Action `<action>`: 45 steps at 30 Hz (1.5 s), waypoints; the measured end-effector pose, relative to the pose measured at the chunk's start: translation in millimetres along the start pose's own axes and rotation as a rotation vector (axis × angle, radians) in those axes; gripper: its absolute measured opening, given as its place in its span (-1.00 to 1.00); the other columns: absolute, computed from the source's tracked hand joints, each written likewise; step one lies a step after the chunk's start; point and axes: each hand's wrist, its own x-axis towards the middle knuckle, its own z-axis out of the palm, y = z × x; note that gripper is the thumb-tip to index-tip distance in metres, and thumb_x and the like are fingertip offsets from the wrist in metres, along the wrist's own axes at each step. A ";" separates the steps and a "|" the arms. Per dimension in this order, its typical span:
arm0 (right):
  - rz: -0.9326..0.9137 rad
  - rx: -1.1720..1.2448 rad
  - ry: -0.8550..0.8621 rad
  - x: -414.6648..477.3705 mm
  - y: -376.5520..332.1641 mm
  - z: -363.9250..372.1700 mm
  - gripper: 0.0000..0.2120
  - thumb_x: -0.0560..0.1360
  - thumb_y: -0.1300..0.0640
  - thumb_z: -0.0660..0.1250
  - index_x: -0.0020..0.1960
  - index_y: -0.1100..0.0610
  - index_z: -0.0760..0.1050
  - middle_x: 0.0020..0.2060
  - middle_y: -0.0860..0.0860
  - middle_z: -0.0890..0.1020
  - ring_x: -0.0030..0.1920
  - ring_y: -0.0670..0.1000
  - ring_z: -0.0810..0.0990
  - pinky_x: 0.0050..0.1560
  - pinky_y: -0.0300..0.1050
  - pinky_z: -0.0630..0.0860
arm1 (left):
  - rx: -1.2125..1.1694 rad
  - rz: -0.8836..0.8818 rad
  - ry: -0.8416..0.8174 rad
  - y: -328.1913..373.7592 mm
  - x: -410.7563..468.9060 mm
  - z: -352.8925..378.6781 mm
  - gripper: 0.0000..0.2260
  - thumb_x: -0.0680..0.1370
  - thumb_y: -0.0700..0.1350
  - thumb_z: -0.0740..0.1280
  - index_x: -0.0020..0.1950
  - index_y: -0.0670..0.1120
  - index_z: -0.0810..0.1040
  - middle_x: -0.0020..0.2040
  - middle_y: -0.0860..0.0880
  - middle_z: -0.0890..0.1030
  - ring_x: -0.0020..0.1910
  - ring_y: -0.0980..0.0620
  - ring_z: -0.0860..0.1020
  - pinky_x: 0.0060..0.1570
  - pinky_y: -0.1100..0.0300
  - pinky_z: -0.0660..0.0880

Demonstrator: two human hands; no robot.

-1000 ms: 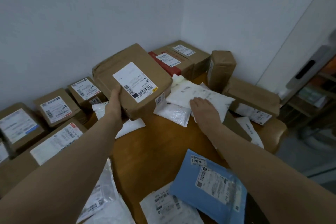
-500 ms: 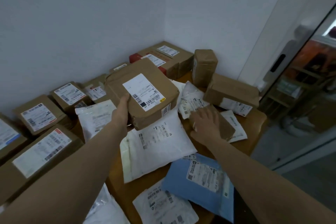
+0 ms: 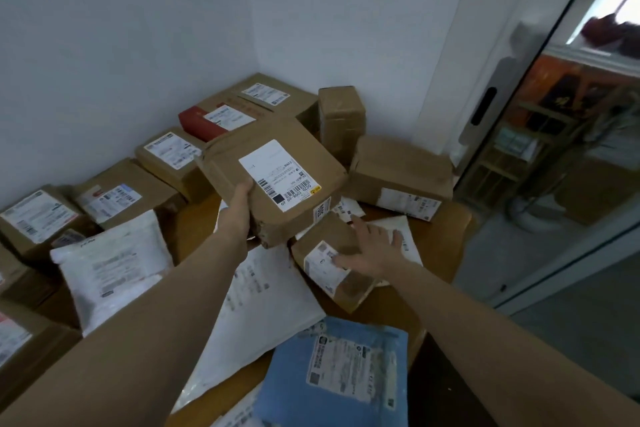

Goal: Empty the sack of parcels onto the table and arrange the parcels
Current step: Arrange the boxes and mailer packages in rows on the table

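Mailers lie nearest: a blue mailer (image 3: 332, 374) at the table's near edge, with a large white mailer (image 3: 263, 315) just beyond it, partly under the left forearm. A puffy white mailer (image 3: 110, 267) sits to the left, against the row of boxes. The table (image 3: 440, 239) is brown wood, bare toward its right corner.

Next comes the right hand (image 3: 374, 250), fingers straight and spread, lying flat on a small brown parcel (image 3: 320, 246) with a white label; it curls round nothing. Thin white envelopes (image 3: 405, 229) show beneath that parcel and hand.

The left hand (image 3: 242, 199) grips a large brown box (image 3: 277, 180) by its near left edge, thumb on top, and holds it tilted above the mailers, its white barcode label facing up. Whether its low corner touches the small parcel cannot be told.

Behind, a brown box (image 3: 398, 170) lies on the right side of the table, and an upright brown parcel (image 3: 341, 118) stands just beside it. Labelled brown boxes (image 3: 114, 194) run along the left wall to the corner, a red box (image 3: 195, 116) among them.
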 end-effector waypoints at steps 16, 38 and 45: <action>0.299 -0.221 0.321 77.9 122.7 -92.5 -0.43 0.52 -0.32 -0.07 0.39 -0.09 0.35 0.42 0.10 0.33 0.44 0.21 0.18 0.42 0.35 -0.04 | 0.114 -0.056 0.094 -3.4 53.8 69.2 -0.60 0.50 0.19 0.27 0.18 -0.07 0.42 -0.02 -0.10 0.58 -0.15 -0.06 0.54 -0.08 0.03 0.46; 0.192 0.270 0.427 253.0 -54.5 -163.6 0.09 0.30 -0.30 0.44 0.53 0.09 -0.14 0.48 0.30 -0.01 0.47 0.30 0.05 0.34 0.27 0.28 | -0.225 0.083 0.383 60.9 110.5 15.7 -0.44 0.50 0.28 0.22 0.33 -0.09 0.39 0.13 -0.09 0.57 0.08 -0.11 0.55 0.06 -0.02 0.51; 0.142 0.313 0.466 249.3 -48.6 -160.4 0.09 0.31 -0.27 0.44 0.53 0.13 -0.15 0.46 0.25 0.07 0.46 0.26 0.08 0.33 0.18 0.27 | -0.214 0.064 0.373 80.6 143.1 19.8 -0.25 0.38 0.43 0.14 0.36 -0.08 0.42 0.15 -0.09 0.61 0.10 -0.13 0.58 0.19 -0.05 0.48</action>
